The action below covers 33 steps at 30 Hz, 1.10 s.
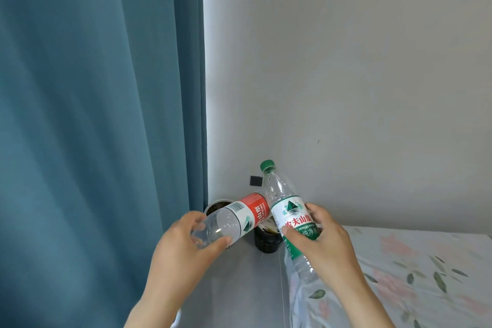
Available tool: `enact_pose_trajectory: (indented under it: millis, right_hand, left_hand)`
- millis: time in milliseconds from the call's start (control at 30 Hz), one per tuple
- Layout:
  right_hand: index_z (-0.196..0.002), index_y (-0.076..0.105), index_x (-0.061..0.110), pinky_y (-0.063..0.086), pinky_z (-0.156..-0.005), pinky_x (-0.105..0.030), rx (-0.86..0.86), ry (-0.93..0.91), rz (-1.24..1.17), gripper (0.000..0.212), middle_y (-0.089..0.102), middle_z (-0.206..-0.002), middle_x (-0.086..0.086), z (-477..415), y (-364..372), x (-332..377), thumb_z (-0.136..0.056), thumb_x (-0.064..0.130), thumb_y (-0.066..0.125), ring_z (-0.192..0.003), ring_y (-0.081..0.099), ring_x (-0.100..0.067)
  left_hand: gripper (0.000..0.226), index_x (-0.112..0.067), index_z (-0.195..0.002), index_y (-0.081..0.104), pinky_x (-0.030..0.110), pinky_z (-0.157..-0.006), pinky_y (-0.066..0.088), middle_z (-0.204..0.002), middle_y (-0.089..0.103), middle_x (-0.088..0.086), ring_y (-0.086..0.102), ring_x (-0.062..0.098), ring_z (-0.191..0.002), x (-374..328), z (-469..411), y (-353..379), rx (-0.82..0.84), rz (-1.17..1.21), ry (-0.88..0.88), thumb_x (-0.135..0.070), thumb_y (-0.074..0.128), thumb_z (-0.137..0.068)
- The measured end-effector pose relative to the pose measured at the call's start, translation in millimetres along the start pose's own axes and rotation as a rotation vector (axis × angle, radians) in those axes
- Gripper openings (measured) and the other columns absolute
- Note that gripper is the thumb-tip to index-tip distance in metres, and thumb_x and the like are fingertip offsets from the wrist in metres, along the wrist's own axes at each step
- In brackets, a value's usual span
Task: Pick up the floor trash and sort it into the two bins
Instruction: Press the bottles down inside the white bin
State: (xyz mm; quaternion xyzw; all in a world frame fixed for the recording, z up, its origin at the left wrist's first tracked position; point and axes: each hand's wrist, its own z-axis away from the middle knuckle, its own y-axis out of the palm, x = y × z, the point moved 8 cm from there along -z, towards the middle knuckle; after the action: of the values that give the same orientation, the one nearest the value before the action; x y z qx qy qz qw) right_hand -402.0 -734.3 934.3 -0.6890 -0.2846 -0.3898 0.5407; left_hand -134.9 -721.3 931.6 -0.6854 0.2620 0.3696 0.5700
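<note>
My left hand [183,242] grips the base of an empty clear bottle with a red and white label [234,218], tilted almost level, its neck end pointing right over the bins. My right hand [319,237] grips a taller clear bottle with a green label and green cap [288,210], held nearly upright, cap toward the wall. The two bottles cross near their labels. Below them on the floor stand two bins: one round with a pale rim [217,205] by the curtain, and a dark one [267,241] with some trash inside, both partly hidden.
A blue curtain [101,114] hangs along the left. A pale wall [346,74] fills the back, with a small dark square [255,180] low on it. A bed with a flowered sheet [412,274] lies at the right. Grey floor [253,287] runs between them.
</note>
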Motion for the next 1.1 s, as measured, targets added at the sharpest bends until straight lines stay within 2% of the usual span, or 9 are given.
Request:
enact_pose_trajectory:
  millis: [167, 367, 500, 600, 733, 833, 967, 1100]
  right_hand:
    - [-0.107, 0.05, 0.04, 0.041, -0.063, -0.01, 0.03, -0.021, -0.023, 0.045, 0.063, -0.102, 0.015, -60, 8, -7, -0.074, 0.031, 0.079, -0.089, 0.058, 0.006]
    - [-0.116, 0.049, 0.035, 0.043, -0.064, -0.013, 0.077, -0.01, -0.045, 0.051, 0.061, -0.106, 0.01, -150, 10, -25, -0.075, 0.032, 0.079, -0.089, 0.058, 0.002]
    - [-0.11, 0.045, 0.038, 0.041, -0.056, -0.01, 0.116, -0.032, -0.051, 0.047, 0.057, -0.099, 0.013, -208, 10, -29, -0.077, 0.029, 0.078, -0.084, 0.057, 0.004]
    - [-0.109, 0.047, 0.037, 0.041, -0.058, -0.011, 0.151, -0.026, -0.05, 0.044, 0.057, -0.095, 0.017, -245, 17, -36, -0.078, 0.029, 0.077, -0.083, 0.058, 0.003]
    - [-0.11, 0.046, 0.036, 0.041, -0.058, -0.011, 0.214, 0.0, -0.05, 0.044, 0.055, -0.093, 0.019, -287, 42, -42, -0.079, 0.028, 0.076, -0.083, 0.059, 0.003]
    - [-0.118, 0.049, 0.032, 0.044, -0.061, -0.014, 0.243, 0.019, -0.03, 0.048, 0.054, -0.092, 0.02, -318, 67, -44, -0.078, 0.029, 0.076, -0.083, 0.06, 0.001]
    - [-0.125, 0.05, 0.027, 0.044, -0.059, -0.014, 0.255, 0.032, 0.009, 0.052, 0.056, -0.094, 0.015, -360, 95, -46, -0.079, 0.03, 0.076, -0.082, 0.06, -0.001]
    - [-0.122, 0.052, 0.027, 0.044, -0.06, -0.016, 0.261, 0.03, 0.045, 0.05, 0.051, -0.088, 0.025, -403, 124, -40, -0.079, 0.031, 0.075, -0.079, 0.059, 0.002]
  left_hand:
    - [0.045, -0.037, -0.102, 0.054, 0.021, -0.064, 0.046, -0.099, 0.06, -0.021, 0.058, -0.001, -0.082, -4, -52, 28, -0.009, -0.015, -0.016, -0.051, 0.078, -0.067]
    - [0.04, -0.038, -0.095, 0.053, 0.022, -0.065, 0.046, -0.095, 0.059, -0.024, 0.058, 0.0, -0.082, -21, -121, 70, -0.026, -0.028, -0.067, -0.05, 0.078, -0.067]
    - [0.041, -0.037, -0.097, 0.053, 0.023, -0.067, 0.047, -0.097, 0.058, -0.023, 0.058, 0.001, -0.084, -26, -161, 93, -0.054, -0.026, -0.117, -0.048, 0.079, -0.067]
    - [0.042, -0.036, -0.098, 0.055, 0.025, -0.07, 0.048, -0.098, 0.058, -0.021, 0.057, 0.001, -0.084, -23, -186, 107, -0.06, -0.022, -0.141, -0.047, 0.08, -0.066]
    - [0.041, -0.034, -0.095, 0.054, 0.025, -0.07, 0.047, -0.098, 0.057, -0.02, 0.056, 0.002, -0.083, -8, -222, 115, -0.079, -0.021, -0.194, -0.046, 0.081, -0.065]
    - [0.041, -0.034, -0.092, 0.054, 0.027, -0.071, 0.047, -0.1, 0.058, -0.019, 0.057, 0.004, -0.084, 7, -257, 120, -0.093, -0.027, -0.228, -0.043, 0.083, -0.064]
    - [0.043, -0.034, -0.095, 0.053, 0.021, -0.064, 0.043, -0.1, 0.058, -0.015, 0.057, 0.007, -0.084, 25, -307, 130, -0.079, -0.051, -0.222, -0.041, 0.083, -0.064]
    - [0.043, -0.033, -0.096, 0.055, 0.021, -0.065, 0.044, -0.1, 0.059, -0.012, 0.057, 0.008, -0.084, 41, -358, 132, -0.075, -0.064, -0.218, -0.043, 0.082, -0.064]
